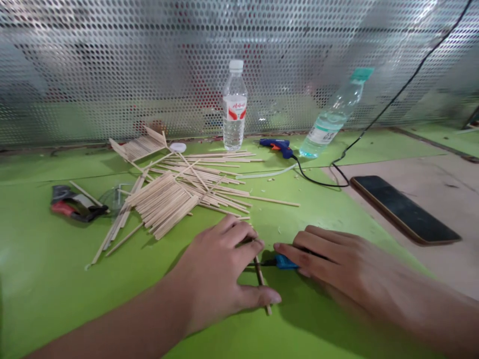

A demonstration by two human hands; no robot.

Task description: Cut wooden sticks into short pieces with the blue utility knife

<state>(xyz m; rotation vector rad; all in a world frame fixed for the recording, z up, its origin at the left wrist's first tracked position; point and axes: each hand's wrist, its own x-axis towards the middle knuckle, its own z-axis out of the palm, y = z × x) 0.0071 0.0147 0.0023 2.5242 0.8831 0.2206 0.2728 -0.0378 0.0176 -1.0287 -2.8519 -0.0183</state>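
Observation:
My left hand (224,269) presses a thin wooden stick (261,276) against the green tabletop, fingers at its far end and thumb beside its near end. From the right, my right hand (333,259) grips a blue-handled tool (286,262) lying low over the table. The tool's thin dark blade reaches left across the stick. Its exact kind is partly hidden by my fingers. Beyond my left hand lie a flat panel of joined sticks (164,204) and a spread of loose sticks (220,184).
A built stick piece (140,147) stands at the back left, near red-and-black pliers or cutters (77,204). A clear bottle (235,107), a tilted green-capped bottle (333,119) and a corded blue glue gun (279,145) line the perforated metal wall (149,60). A phone (406,209) lies right.

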